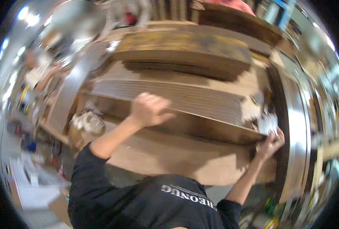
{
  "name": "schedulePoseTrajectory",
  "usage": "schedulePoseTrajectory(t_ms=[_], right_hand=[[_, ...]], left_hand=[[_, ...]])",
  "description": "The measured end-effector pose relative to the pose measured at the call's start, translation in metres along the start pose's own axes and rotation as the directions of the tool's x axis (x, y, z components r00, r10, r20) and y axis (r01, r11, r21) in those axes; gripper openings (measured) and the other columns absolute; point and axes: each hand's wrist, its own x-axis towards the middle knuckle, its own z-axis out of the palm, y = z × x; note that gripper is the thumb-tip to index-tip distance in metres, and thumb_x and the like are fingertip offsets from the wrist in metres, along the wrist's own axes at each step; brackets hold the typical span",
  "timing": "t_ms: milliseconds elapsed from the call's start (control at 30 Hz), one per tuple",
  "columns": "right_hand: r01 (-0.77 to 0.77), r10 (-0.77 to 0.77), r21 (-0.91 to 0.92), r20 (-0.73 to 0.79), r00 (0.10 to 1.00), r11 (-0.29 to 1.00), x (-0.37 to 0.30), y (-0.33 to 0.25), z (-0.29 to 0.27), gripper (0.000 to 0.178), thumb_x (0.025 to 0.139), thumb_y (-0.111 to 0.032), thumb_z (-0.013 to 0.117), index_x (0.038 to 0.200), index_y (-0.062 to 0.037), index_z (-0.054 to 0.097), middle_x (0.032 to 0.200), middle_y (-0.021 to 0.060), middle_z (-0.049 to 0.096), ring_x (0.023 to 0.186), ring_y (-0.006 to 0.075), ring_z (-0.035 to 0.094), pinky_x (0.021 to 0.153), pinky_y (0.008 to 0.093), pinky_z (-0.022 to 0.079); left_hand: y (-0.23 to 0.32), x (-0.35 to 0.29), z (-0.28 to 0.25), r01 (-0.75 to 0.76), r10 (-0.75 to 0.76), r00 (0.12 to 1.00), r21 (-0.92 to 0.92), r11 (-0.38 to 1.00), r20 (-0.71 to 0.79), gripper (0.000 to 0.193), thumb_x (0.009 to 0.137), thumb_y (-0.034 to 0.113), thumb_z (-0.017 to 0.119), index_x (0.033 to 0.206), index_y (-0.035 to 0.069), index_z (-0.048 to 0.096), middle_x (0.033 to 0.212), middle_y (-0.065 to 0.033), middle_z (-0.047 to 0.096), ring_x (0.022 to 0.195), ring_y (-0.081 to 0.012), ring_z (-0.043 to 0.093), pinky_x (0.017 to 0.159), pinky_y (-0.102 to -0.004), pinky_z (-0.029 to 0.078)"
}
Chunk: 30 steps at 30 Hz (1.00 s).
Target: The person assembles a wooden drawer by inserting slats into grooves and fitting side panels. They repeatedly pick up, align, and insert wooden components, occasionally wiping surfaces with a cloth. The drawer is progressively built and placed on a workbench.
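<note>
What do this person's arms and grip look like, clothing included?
The person wears a black shirt with white lettering across the front. Its plain black sleeves are short, leaving the forearms bare. The left grip and right grip are ungloved hands; the left one is blurred, so finer detail can't be made out.

Blurred hands (148, 109) (269, 147), pink-clad person (236, 5) cut off

There are two hands (148, 110) (270, 145), one held board (205, 126), one black shirt (139, 200).
</note>
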Motion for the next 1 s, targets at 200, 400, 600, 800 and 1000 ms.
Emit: schedulePoseTrajectory(t_ms=[200, 400, 600, 800, 1000], right_hand=[[0.273, -0.276, -0.117, -0.005, 0.961, 0.955, 0.031, 0.06, 0.015, 0.033, 0.09, -0.025, 0.059, 0.106, -0.0001, 0.044, 0.089, 0.0044, 0.039, 0.082, 0.0167, 0.041, 0.073, 0.0298, 0.039], [0.342, -0.304, -0.278, 0.169, 0.937, 0.898, 0.062, 0.094, -0.016, 0.042, 0.09, -0.031, 0.058, 0.104, 0.0061, 0.045, 0.095, 0.0108, 0.039, 0.091, 0.0242, 0.041, 0.082, 0.0369, 0.038], [0.162, -0.135, -0.256, 0.122, 0.983, 0.953, 0.064, 0.091, -0.031, 0.06, 0.088, -0.044, 0.057, 0.11, 0.0102, 0.044, 0.101, 0.0176, 0.042, 0.095, 0.0293, 0.045, 0.085, 0.0421, 0.04], [0.047, -0.045, -0.286, 0.014, 0.999, 0.957, 0.041, 0.063, -0.021, 0.07, 0.087, -0.049, 0.057, 0.12, 0.0112, 0.044, 0.115, 0.0261, 0.045, 0.103, 0.0345, 0.048, 0.092, 0.0454, 0.038], [0.04, -0.045, -0.266, -0.012, 0.999, 0.963, 0.028, 0.057, -0.003, 0.072, 0.086, -0.05, 0.057, 0.121, 0.0113, 0.043, 0.114, 0.0265, 0.047, 0.1, 0.0351, 0.05, 0.09, 0.0453, 0.04]], left_hand=[[-0.003, -0.015, 0.019, 0.073, -0.064, 0.988, 0.061, 0.995, -0.144, 0.043, 0.077, 0.058, 0.061, 0.077, 0.015, 0.062, 0.063, 0.0018, 0.052, 0.058, -0.0166, 0.05, 0.056, -0.032, 0.035], [0.011, -0.034, -0.003, 0.179, -0.225, 0.909, -0.16, 0.971, -0.35, 0.047, 0.081, 0.056, 0.06, 0.108, 0.018, 0.062, 0.095, -0.001, 0.059, 0.095, -0.018, 0.055, 0.09, -0.0402, 0.036], [-0.082, -0.195, -0.081, 0.766, -0.713, 0.559, -0.067, 0.64, -0.423, 0.039, 0.081, 0.026, 0.067, 0.114, 0.007, 0.058, 0.112, -0.0109, 0.059, 0.106, -0.0316, 0.052, 0.094, -0.0458, 0.035], [-0.133, -0.39, -0.14, 0.837, -0.887, -0.287, 0.355, -0.415, -0.361, 0.09, 0.065, 0.06, 0.071, 0.14, 0.022, 0.041, 0.149, -0.0183, 0.025, 0.135, -0.0408, 0.024, 0.104, -0.0664, 0.015], [-0.136, -0.418, -0.116, 0.892, -0.903, -0.386, 0.172, -0.417, -0.186, 0.091, 0.061, 0.071, 0.067, 0.136, 0.021, 0.048, 0.15, -0.0207, 0.022, 0.14, -0.0408, 0.014, 0.108, -0.0617, 0.014]])
